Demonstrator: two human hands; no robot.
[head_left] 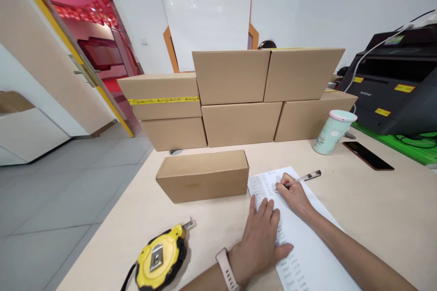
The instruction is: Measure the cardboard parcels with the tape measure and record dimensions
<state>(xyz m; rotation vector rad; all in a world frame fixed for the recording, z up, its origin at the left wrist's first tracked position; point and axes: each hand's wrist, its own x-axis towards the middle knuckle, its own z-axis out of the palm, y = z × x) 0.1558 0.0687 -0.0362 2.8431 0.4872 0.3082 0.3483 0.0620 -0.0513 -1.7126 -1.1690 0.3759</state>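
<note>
A white sheet of paper (300, 241) with columns of small writing lies on the table. My right hand (295, 195) grips a pen (309, 176), its tip down on the upper part of the sheet. Flat across the sheet's left edge rests my left hand (261, 232), fingers spread, with a pale pink band on the wrist. Just beyond those fingertips sits a closed brown cardboard box (208, 184), long and low. To the left is a yellow and black tape measure (162, 254), a short end of its blade poking out.
Several larger cardboard boxes (242, 125) stand stacked in two rows along the back. At right are a mint-green cup (331, 134), a dark phone (368, 155) and a black printer (392, 82) on a green surface. An open door (80, 61) is at left.
</note>
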